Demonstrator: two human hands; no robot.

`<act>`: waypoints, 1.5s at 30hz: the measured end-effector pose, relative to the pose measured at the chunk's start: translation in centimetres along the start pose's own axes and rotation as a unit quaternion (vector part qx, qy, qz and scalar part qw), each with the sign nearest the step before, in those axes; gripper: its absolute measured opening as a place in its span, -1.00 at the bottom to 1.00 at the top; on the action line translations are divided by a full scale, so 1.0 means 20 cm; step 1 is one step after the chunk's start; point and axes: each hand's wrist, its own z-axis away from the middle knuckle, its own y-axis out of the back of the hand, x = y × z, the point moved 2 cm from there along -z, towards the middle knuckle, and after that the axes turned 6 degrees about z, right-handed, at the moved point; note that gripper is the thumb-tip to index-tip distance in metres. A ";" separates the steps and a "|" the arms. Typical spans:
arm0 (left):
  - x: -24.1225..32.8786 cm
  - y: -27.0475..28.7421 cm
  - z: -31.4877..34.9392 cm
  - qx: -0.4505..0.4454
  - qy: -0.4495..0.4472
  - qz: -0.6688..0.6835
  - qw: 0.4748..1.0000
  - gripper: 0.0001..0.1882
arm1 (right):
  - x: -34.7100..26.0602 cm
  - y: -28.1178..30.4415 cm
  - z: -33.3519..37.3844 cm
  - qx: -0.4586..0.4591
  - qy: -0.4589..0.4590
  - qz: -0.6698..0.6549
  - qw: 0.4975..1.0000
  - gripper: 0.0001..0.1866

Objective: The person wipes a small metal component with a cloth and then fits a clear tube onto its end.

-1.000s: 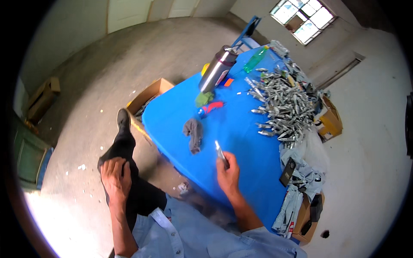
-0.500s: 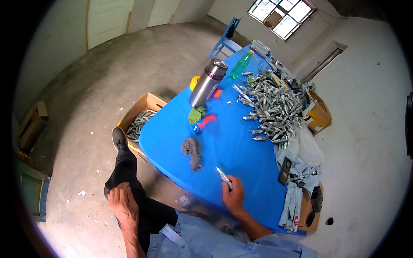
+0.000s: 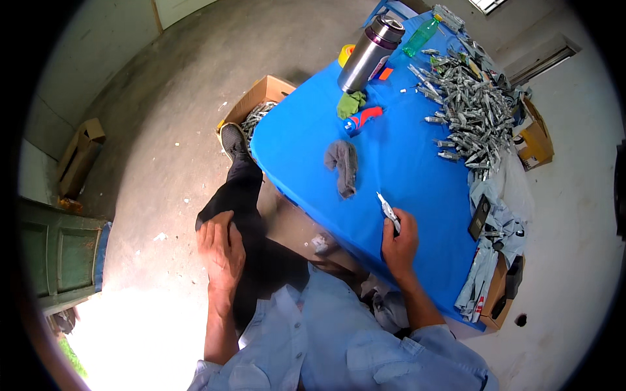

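My right hand [image 3: 400,240] is closed around a slim silver pen-shaped piece [image 3: 387,210], held low over the near part of the blue-covered table [image 3: 417,195]. Its pointed tip sticks out beyond my fingers, toward the far side; its lower part is hidden in my grip. My left hand [image 3: 222,253] lies on my black-trousered leg with its fingers stretched out, holding nothing. A crumpled grey cloth [image 3: 344,167] sits ahead of the piece. Farther off lie a blue and red tube-like object [image 3: 362,120] and a green cloth [image 3: 351,104]. Many similar silver pieces [image 3: 473,107] are heaped along the table's right side.
A steel thermos [image 3: 372,55], a yellow tape roll [image 3: 345,55] and a green bottle [image 3: 422,36] stand at the far end. A cardboard box [image 3: 261,94] of silver pieces sits on the floor by my foot. Grey packaging and a dark phone-like slab [image 3: 479,218] line the right edge.
The view has swung, so the table and everything on it appear farther right and higher. My right hand still holds the silver piece; my left hand still lies on my leg.
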 end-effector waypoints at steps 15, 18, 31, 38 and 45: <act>0.11 -0.10 -0.01 -0.014 0.083 0.013 0.996 -0.76 | 0.10 -0.06 -0.36 -0.167 -0.275 -0.478 0.817 -0.63; 0.23 -0.16 -0.03 -0.045 0.109 0.069 0.991 -0.76 | 0.12 -0.08 -0.46 -0.168 -0.253 -0.539 0.786 -0.63; 0.68 -0.60 -0.40 -0.155 0.041 0.037 0.986 -0.40 | 0.24 -0.23 -0.46 -0.126 -0.160 -0.555 0.806 -0.64; 0.69 -0.87 -0.49 -0.141 -0.086 -0.059 0.985 -0.45 | 0.24 -0.24 -0.41 -0.141 -0.119 -0.474 0.861 -0.64; 0.86 -0.84 -0.43 -0.168 0.032 0.075 0.982 -0.60 | 0.26 -0.25 -0.43 -0.128 -0.127 -0.467 0.866 -0.59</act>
